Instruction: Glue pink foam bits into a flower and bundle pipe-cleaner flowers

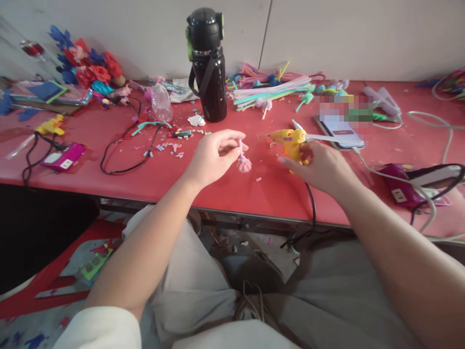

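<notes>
Head view: a red worktable point(218, 195) spans the frame. At its rear, a black drinking bottle point(210, 89) stands upright, just beside a bundle of pastel pipe cleaners point(274, 92). Right hand point(325, 162): closed around a yellow hot-glue gun point(295, 151), nozzle directed left. Left hand point(215, 156): thumb and fingers pinched on a small pink pipe-cleaner flower point(244, 165), located over the worktable between both hands, apart from the nozzle.
</notes>
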Tool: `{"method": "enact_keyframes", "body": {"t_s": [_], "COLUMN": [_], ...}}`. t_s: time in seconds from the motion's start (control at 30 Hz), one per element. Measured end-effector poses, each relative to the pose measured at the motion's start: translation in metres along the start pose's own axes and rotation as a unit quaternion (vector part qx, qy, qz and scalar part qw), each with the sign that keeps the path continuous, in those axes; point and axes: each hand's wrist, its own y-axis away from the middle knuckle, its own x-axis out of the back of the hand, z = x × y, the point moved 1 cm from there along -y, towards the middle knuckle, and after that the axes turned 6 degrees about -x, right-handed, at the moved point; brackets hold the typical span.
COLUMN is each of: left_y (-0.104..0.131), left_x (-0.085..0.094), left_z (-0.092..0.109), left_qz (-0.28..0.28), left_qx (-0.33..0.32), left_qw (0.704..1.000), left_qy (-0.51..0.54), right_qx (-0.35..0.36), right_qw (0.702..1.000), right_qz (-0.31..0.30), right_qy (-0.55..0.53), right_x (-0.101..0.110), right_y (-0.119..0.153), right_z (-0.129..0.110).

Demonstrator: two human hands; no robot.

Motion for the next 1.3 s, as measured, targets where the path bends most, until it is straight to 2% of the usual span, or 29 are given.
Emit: {"method": "enact_keyframes", "body": {"t_s": [0.13,0.3,0.43,0.57,0.77,1.03,1.3], "left_y": [0.000,-0.003,-0.007,-0.008,-0.007,-0.006,-0.006], "left_x": [0.000,0.006,0.013,0.015,0.013,0.011,0.011], "left_z": [-0.001,-0.011,-0.023,-0.026,-0.022,-0.020,-0.018], "left_qz": [-0.013,0.002,0.029,0.034,0.021,0.022,0.022], "left_qx": [-0.002,-0.014,-0.007,0.006,0.013,0.005,-0.001], "left_qw": [1.000,0.995,0.983,0.980,0.987,0.989,0.990], "left_qy": [-0.010,-0.098,-0.179,-0.197,-0.157,-0.146,-0.137], "right_qx": [-0.017,-0.039,-0.033,0.018,0.032,0.042,0.058], "right_qw": [1.000,0.986,0.937,0.895,0.878,0.892,0.892], "right_qz": [0.001,0.009,-0.071,-0.135,-0.167,-0.169,-0.166], "right_qy": [-0.007,-0.160,-0.341,-0.425,-0.448,-0.416,-0.416], "right_x": [-0.022,-0.032,-0.032,-0.033,-0.041,-0.045,-0.047], "right_y": [-0.017,-0.022,0.000,0.031,0.047,0.048,0.047], "right_z": [-0.006,-0.008,-0.016,-0.032,-0.042,-0.041,-0.037]}}
